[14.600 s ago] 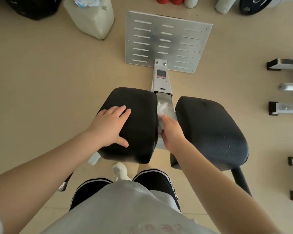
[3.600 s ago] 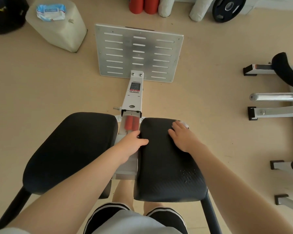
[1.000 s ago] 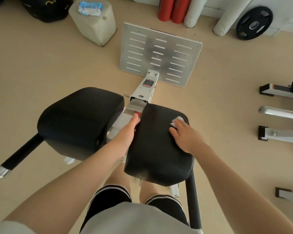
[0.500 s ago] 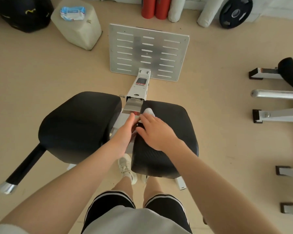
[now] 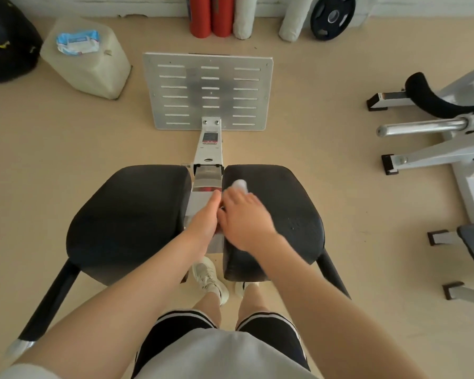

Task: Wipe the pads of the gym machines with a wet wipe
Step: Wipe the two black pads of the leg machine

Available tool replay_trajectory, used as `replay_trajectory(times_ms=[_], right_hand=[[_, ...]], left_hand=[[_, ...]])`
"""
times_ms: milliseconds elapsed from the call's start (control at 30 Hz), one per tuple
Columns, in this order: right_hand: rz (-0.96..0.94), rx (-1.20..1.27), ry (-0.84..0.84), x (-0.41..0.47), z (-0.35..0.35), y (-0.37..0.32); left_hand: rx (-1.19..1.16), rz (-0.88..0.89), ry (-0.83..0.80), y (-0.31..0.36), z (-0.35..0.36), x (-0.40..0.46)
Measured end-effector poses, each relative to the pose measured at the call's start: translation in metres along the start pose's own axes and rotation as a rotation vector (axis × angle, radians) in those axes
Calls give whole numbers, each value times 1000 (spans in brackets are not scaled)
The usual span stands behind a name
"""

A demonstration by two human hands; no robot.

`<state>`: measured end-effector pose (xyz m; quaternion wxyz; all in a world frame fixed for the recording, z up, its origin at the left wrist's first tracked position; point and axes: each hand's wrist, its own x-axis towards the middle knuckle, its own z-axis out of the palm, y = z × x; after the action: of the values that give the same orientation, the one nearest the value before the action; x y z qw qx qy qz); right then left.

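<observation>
Two black pads sit side by side on one machine: the left pad (image 5: 129, 220) and the right pad (image 5: 290, 212). My right hand (image 5: 244, 218) lies flat on the inner part of the right pad and presses a white wet wipe (image 5: 239, 184) against it. The wipe pokes out beyond my fingertips. My left hand (image 5: 205, 217) reaches with straight fingers into the gap between the pads and rests on the metal frame (image 5: 208, 176), close beside my right hand.
A slotted metal foot plate (image 5: 208, 91) lies ahead on the floor. A pack of wipes (image 5: 77, 43) sits on a pale canister (image 5: 93, 72) at far left, by a black bag (image 5: 6, 42). Red rollers (image 5: 211, 15), a weight plate (image 5: 333, 16), another machine (image 5: 435, 127) at right.
My right hand has swept the wipe leftward from the right pad's far right corner to its inner edge. My left hand has stayed in the gap.
</observation>
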<state>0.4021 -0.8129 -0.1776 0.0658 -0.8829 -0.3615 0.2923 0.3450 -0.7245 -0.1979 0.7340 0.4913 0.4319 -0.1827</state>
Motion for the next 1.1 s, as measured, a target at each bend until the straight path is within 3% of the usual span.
replay_trajectory(times_ms=[133, 367, 467, 533, 733, 867, 1100], right_hand=[[-44, -83, 9, -4, 2, 3], [288, -66, 97, -38, -11, 100], [391, -30, 130, -46, -15, 107], [388, -16, 114, -41, -14, 89], [95, 39, 113, -18, 3, -6], [-15, -115, 87, -28, 2, -6], [304, 1, 126, -58, -14, 81]], left_hand=[[28, -16, -92, -1, -11, 1], [81, -21, -79, -4, -7, 4], [84, -13, -108, -3, -9, 2], [105, -1, -112, -2, -10, 3], [63, -4, -181, 1, -16, 0], [67, 8, -198, 1, -17, -4], [57, 24, -129, -7, -9, -10]])
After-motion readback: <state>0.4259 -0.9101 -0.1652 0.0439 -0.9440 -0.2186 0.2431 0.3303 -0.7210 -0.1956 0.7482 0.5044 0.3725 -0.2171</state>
